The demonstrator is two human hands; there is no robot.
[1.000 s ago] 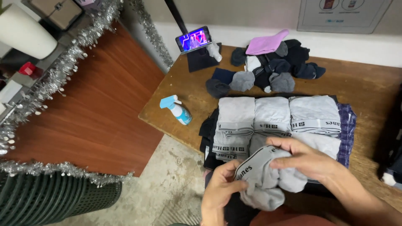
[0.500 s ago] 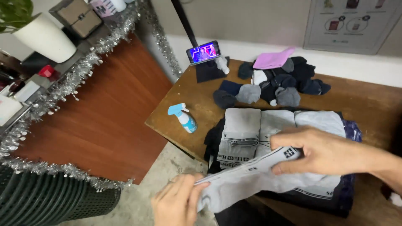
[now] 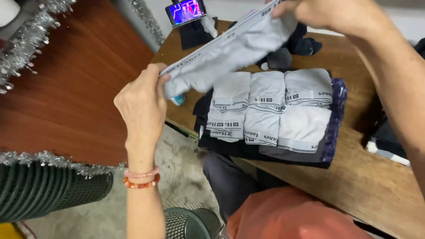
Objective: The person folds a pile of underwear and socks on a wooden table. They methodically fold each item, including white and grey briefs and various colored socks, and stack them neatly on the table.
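The wooden surface runs ahead of and to the right of both hands, and above it a grey pair of briefs hangs stretched in the air between them. Its long axis, the waistband, slants from the left hand low and near the person up to the right hand higher and farther off. Each hand pinches one end of the band: the left with thumb and fingers closed on the lower corner, the right closed over the upper end, though its fingertips are cut off by the top edge of the view, so its exact grip cannot be made out. Below the stretched cloth and to the right of the left hand lies a stack of folded grey briefs in three columns, resting on dark folded clothes; the right forearm passes just above its far corner. The left hand is the nearer of the two to the stack's near edge. Beyond the briefs lies a pile of dark socks, partly hidden by the cloth. A phone stands beyond the left hand with a lit screen. A blue bottle shows only as a sliver under the left fingers.
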